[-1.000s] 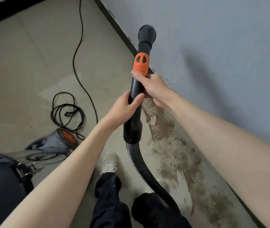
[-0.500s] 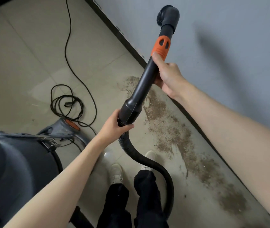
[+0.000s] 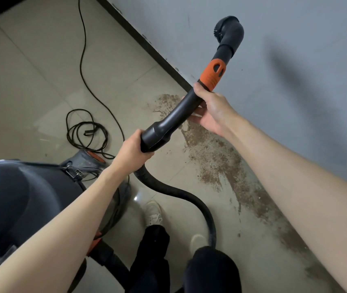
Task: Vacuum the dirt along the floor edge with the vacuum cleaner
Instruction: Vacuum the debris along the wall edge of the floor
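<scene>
Both hands wrap the wand [image 3: 174, 117] — left hand [image 3: 132, 151] at the cuff, right hand [image 3: 212, 108] below the orange collar [image 3: 212, 76] — nozzle [image 3: 229, 31] is raised, so lower it onto the dirt [image 3: 215, 157] by the baseboard [image 3: 147, 42].

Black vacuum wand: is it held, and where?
Yes. The left hand grips the black vacuum wand at its lower cuff; the right hand holds the tube just below the orange collar.

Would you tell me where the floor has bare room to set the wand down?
Bare tile lies left of the cord, toward the far corner. It is crowded near the coiled cord and canister, and dirt covers the strip along the wall.
</scene>
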